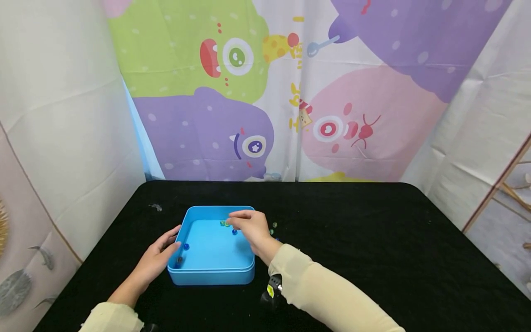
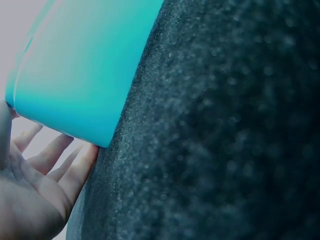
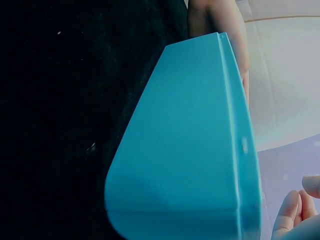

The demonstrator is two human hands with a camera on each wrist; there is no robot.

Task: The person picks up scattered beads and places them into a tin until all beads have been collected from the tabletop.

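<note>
A light blue square box stands open at the top on a black cloth. My left hand is at its left side, with straight fingers against the outer wall and the thumb by the rim. In the left wrist view, the fingertips touch the box's lower edge. Over the far right part of the box hovers my right hand, thumb and fingers close together. Just below its fingertips lies a yellow-green marble, beside a green marble. I cannot tell whether anything is pinched. Blue marbles and a dark marble lie inside.
Several more marbles lie on the cloth right of the box, partly hidden by the right wrist. The black-covered table extends to the right. A cartoon-printed curtain hangs behind it. A small shiny scrap lies at the back left.
</note>
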